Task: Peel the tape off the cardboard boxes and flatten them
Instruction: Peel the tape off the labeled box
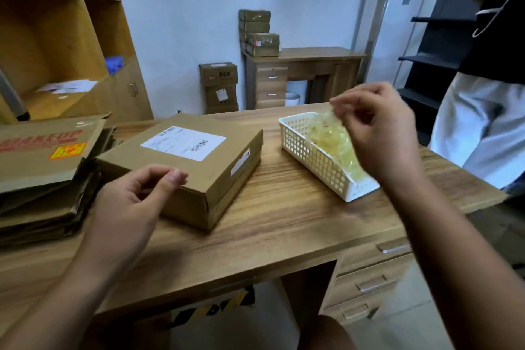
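Head view: blurred tape [331, 119] in right-hand grip [377, 133].

Two bare forearms, no sleeves in view. Left hand [133, 199] bare: no glove, ring or watch; short trimmed thumbnail visible. Right hand [377, 133] bare as well, wrist without band. Bare knee at bottom edge.
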Motion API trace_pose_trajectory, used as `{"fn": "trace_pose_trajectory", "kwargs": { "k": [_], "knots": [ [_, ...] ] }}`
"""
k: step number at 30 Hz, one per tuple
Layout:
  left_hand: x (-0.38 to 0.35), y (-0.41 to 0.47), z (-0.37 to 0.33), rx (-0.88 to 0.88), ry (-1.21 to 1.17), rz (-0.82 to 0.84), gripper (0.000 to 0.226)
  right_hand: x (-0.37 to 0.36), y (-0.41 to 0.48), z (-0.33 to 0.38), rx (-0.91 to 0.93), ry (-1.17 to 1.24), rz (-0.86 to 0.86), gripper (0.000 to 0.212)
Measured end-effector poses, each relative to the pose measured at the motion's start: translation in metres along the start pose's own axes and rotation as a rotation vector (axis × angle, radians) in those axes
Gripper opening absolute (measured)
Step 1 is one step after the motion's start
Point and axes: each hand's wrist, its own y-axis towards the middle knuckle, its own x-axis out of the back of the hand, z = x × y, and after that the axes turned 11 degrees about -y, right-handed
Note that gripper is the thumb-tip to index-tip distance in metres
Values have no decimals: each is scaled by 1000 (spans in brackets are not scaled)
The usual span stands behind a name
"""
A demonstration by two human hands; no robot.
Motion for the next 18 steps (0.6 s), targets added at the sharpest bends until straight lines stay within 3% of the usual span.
{"fn": "trace_pose_trajectory", "kwargs": {
  "k": [6, 9, 12, 18],
  "knots": [
    [4, 7, 12, -14, 130, -31, 17, 2, 43, -45, -58, -311, 135, 30],
    [3, 5, 15, -10, 153, -27, 17, -7, 39, -55, -111, -353, 230, 30],
    [0, 4, 16, -7, 149, -41, 14, -12, 34, -62, -93, -358, 247, 22],
    [-1, 1, 19, -2, 128, -30, 14, -16, 29, -62, -71, -363, 293, 25]
  ]
}}
